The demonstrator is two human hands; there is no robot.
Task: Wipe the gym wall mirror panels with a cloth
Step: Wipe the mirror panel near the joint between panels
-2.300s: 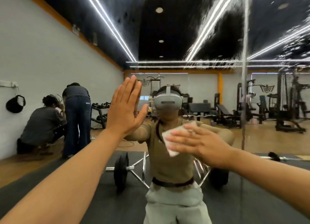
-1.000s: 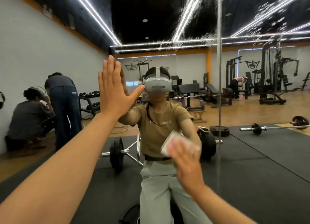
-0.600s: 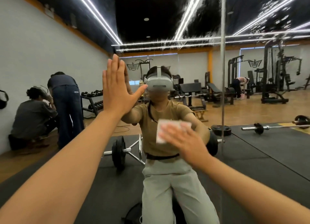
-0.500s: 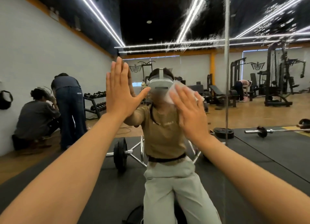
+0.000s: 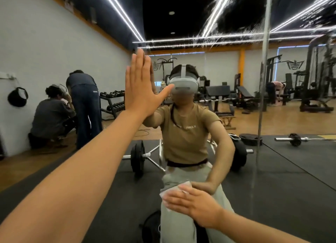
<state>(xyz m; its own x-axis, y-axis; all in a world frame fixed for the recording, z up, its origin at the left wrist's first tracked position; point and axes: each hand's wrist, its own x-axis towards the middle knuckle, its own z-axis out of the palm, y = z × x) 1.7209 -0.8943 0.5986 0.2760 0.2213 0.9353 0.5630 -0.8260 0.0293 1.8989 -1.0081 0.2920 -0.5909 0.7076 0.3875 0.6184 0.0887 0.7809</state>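
The wall mirror panel (image 5: 209, 15) fills the view, with streaky smears near its top. My left hand (image 5: 141, 86) lies flat against the glass at head height, fingers straight and together. My right hand (image 5: 189, 205) is low on the same panel, fingers straight, pressing a small white cloth (image 5: 174, 189) flat to the glass. Only the cloth's upper left part shows past my fingers. A vertical seam (image 5: 261, 90) separates this panel from the one on the right.
The mirror reflects me, two people (image 5: 67, 108) by the left wall, a dumbbell rack (image 5: 112, 102), loaded barbells (image 5: 140, 156) on black mats, benches and weight machines (image 5: 316, 82). A dark plate (image 5: 151, 228) lies low near my legs.
My right hand has swept the cloth from head height down to the lower part of the panel. My left hand has stayed flat on the glass.
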